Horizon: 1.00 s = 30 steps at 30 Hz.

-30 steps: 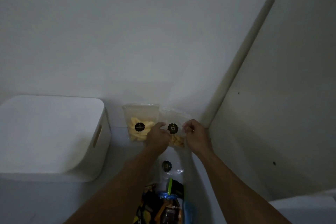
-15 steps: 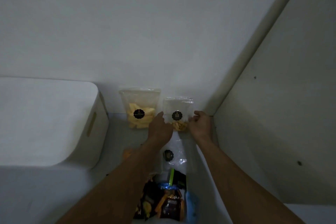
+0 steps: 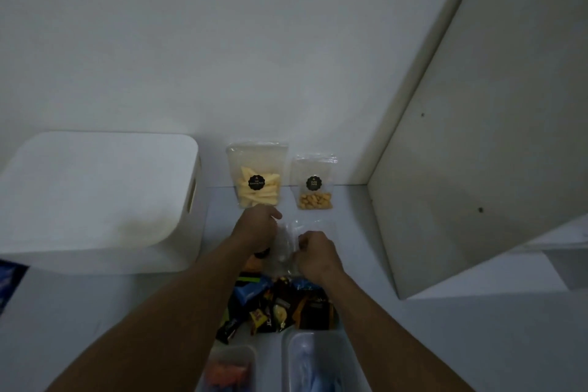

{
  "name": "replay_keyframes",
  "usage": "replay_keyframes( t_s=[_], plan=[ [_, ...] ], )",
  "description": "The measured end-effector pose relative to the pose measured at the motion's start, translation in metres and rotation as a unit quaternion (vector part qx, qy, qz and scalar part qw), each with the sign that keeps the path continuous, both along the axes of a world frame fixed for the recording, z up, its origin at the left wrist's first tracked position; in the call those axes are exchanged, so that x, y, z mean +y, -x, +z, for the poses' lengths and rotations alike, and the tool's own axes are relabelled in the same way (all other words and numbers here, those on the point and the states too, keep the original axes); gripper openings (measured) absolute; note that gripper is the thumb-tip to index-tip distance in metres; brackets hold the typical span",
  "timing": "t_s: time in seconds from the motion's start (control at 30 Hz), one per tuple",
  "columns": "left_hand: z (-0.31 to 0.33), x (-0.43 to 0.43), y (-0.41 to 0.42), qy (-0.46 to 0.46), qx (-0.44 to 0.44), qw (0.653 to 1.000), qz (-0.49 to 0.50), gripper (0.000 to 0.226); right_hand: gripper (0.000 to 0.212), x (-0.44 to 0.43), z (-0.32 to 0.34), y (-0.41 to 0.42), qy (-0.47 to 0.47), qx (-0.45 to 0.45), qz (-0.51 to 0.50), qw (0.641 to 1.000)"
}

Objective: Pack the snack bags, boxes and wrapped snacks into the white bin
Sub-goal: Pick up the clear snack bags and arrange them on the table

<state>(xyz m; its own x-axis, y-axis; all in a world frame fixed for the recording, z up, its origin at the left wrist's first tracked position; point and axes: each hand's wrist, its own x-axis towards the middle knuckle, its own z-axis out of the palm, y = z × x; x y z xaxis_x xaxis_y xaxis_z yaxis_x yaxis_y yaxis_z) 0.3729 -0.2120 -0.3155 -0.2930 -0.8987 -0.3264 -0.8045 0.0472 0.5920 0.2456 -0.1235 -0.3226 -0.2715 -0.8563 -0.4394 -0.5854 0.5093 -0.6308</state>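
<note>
The left hand (image 3: 258,226) and the right hand (image 3: 315,251) each grip one side edge of the clear bag (image 3: 286,240) with curled fingers. The bag lies flat on the bench (image 3: 359,232) between them, and its long axis appears to run away from the person. The white bin (image 3: 95,200) stands to the left, nearer the left hand, so the transfer goes leftward. The stick-snack bag (image 3: 257,183) and the nut bag (image 3: 315,189) stand just beyond. The wrapped snacks (image 3: 280,305) lie nearer the person.

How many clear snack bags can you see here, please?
3: chips bag and nuts bag stand against the wall; third bag is held by left hand and right hand. Others may hide under arms.
</note>
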Motion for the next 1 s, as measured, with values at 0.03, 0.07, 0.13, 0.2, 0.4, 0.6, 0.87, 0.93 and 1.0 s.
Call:
replay_keyframes(
  t_s=[0.03, 0.07, 0.13, 0.2, 0.4, 0.6, 0.87, 0.93, 1.0],
  plan=[
    [0.006, 0.003, -0.003, 0.003, 0.004, 1.000, -0.010, 0.028, 0.008, 0.003, 0.005, -0.003, 0.011, -0.002, -0.012, 1.000],
    [0.013, 0.006, -0.007, 0.010, 0.008, 1.000, -0.016, 0.024, 0.009, 0.005, 0.011, -0.007, 0.023, -0.007, -0.026, 0.999],
    [0.032, 0.011, -0.016, 0.012, 0.038, 0.999, -0.002, 0.016, 0.008, 0.010, 0.030, -0.011, 0.052, -0.033, -0.051, 0.997],
    [0.054, 0.015, -0.023, 0.016, 0.066, 0.998, 0.010, 0.014, 0.006, 0.013, 0.055, -0.012, 0.081, -0.055, -0.059, 0.993],
    [0.140, 0.032, -0.044, 0.062, 0.138, 0.988, 0.038, 0.014, 0.007, 0.019, 0.144, -0.012, 0.192, -0.085, -0.051, 0.976],
    [0.232, 0.051, -0.066, 0.073, 0.301, 0.951, 0.024, 0.011, 0.011, 0.029, 0.241, -0.013, 0.273, -0.069, 0.003, 0.960],
    [0.312, 0.073, -0.077, 0.084, 0.395, 0.915, -0.003, 0.014, 0.012, 0.043, 0.331, -0.020, 0.360, -0.017, 0.069, 0.930],
    [0.322, 0.079, -0.076, 0.097, 0.405, 0.909, -0.010, 0.008, 0.012, 0.046, 0.345, -0.022, 0.363, -0.008, 0.075, 0.929],
    [0.331, 0.084, -0.075, 0.107, 0.422, 0.900, -0.010, 0.008, 0.013, 0.049, 0.356, -0.024, 0.368, 0.000, 0.080, 0.926]
  ],
)
